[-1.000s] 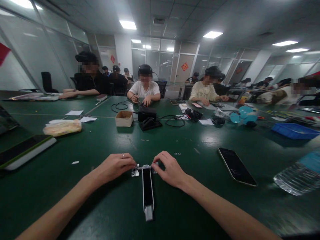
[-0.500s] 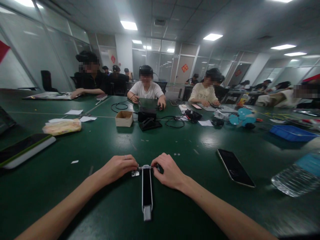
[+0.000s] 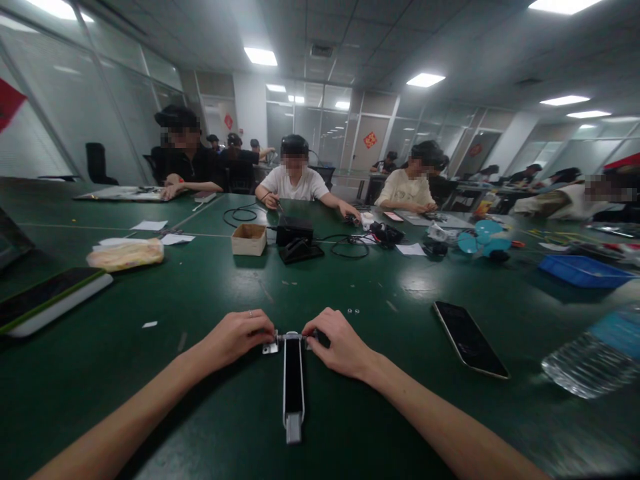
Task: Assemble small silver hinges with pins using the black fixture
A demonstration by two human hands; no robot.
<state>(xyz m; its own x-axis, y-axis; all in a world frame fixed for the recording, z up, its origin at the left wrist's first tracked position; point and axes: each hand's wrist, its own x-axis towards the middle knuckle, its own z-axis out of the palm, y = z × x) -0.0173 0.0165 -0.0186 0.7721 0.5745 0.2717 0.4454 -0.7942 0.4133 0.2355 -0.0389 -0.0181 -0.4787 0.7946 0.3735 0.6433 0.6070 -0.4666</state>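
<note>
A long, narrow silver frame with a black inner strip (image 3: 293, 380) lies on the green table, a grey block (image 3: 294, 429) at its near end. Across its far end runs a thin metal rod (image 3: 283, 338). My left hand (image 3: 249, 331) is closed, thumb and fingertips pinching the rod's left end beside a small metal bracket (image 3: 271, 348). On the other side, my right hand (image 3: 336, 340) pinches the rod's right end; its fingers partly hide a second metal piece there. Two small nuts (image 3: 353, 311) lie just beyond my right hand.
To the right are a phone (image 3: 470, 340), a water bottle (image 3: 595, 350) and a blue tray (image 3: 585, 268). A small box (image 3: 249, 240) and a black device (image 3: 295, 233) with cables stand ahead. A green-edged device (image 3: 53, 300) lies left. Several people sit around the table.
My hands and the silver frame stay almost in place. Across the table, the person in white has reached an arm out toward the items on the right.
</note>
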